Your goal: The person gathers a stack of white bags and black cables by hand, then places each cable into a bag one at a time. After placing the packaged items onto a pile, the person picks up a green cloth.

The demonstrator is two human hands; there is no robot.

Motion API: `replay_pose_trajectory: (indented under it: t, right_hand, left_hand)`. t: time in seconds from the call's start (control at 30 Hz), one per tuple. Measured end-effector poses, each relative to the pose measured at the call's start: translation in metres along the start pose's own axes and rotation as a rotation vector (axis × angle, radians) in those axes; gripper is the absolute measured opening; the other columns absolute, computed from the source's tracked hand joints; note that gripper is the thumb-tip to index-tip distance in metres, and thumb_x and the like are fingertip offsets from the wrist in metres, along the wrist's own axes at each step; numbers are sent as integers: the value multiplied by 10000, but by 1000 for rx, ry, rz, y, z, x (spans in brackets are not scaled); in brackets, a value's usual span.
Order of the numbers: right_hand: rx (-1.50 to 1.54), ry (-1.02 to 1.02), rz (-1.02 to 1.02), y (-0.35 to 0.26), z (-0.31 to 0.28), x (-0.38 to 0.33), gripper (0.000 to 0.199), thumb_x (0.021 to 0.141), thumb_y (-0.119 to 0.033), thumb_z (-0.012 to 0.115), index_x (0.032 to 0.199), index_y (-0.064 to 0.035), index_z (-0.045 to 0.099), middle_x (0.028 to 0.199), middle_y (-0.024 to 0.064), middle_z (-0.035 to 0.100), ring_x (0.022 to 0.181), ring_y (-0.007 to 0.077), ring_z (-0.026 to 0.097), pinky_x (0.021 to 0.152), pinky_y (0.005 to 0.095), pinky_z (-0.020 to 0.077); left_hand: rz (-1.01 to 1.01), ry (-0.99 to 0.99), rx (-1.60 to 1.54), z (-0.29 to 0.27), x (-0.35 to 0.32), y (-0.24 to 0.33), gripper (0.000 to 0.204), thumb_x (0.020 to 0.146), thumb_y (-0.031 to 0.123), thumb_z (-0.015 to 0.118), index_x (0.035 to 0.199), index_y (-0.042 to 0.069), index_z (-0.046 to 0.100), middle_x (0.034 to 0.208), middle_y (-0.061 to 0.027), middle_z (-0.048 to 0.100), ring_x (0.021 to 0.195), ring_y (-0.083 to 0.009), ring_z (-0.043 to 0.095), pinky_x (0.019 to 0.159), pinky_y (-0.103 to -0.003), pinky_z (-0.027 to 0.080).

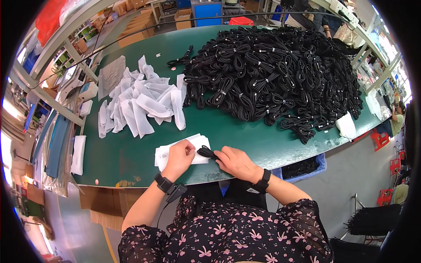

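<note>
A stack of flat white plastic bags (202,141) lies at the near edge of the green table. My left hand (179,157) rests over it, thumb and fingertips pinched together at the top bag; the fingers cover the exact grip. My right hand (237,163) holds a folded black cable bundle (205,151), its looped end pointing left over the bags' right side. Farther left lies a heap of filled whitish bags (139,98). To the right, a large pile of tied black cable bundles (267,74) covers much of the table.
The green table (127,160) curves along its near edge. A metal shelf frame (48,94) stands at the left, and a thin black cable (158,22) hangs across the far side. A blue-lined bin (302,168) sits below the edge at right. A person (313,15) is beyond the pile.
</note>
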State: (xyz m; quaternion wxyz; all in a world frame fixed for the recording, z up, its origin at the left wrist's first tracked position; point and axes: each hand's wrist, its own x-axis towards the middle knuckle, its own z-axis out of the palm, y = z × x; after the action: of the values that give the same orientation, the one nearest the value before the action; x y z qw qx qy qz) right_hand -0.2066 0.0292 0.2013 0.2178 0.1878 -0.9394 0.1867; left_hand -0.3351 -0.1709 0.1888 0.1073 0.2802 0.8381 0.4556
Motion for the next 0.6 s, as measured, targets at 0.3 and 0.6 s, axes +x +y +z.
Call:
replay_pose_trajectory:
  t: [0.3, 0.6]
  right_hand:
    - [-3, 107, 141, -1, -1, -1, 325, 809, -96, 708, 1096, -12, 580, 875, 109, 524, 704, 285, 597, 612, 381, 504]
    - [13, 120, 122, -7, 0, -3, 306, 812, -93, 699, 1080, -2, 583, 871, 107, 524, 695, 271, 596, 614, 371, 507]
  left_hand:
    - [317, -54, 321, 5, -4, 6, 67, 765, 5, 632, 828, -15, 644, 793, -143, 646, 712, -297, 650, 646, -399, 532]
    - [150, -33, 157, 1, -5, 5, 70, 745, -17, 642, 814, -30, 649, 824, -161, 652, 716, -279, 662, 664, -361, 543]
